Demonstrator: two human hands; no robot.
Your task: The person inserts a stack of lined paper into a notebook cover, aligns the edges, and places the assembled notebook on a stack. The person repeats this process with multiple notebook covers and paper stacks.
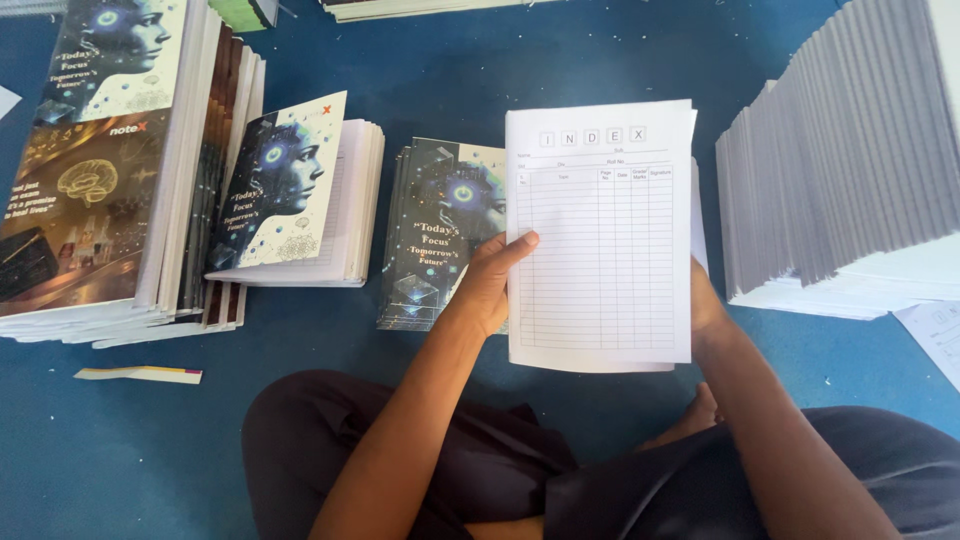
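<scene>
A: In the head view, what are the hands holding?

B: The left hand (pixel 492 280) is gripping the left edge of a white block of ruled pages (pixel 600 235), thumb lying across the front sheet, fingers curled behind. The right hand (pixel 706 305) is mostly hiding behind the block's right edge; I cannot tell how its fingers are set.

A: And around them?

B: A pile of covered notebooks (pixel 435 235) is lying just left of the left hand on the blue floor (pixel 480 80); a tall stack of white pages (pixel 850 160) is standing right of the right hand.
</scene>
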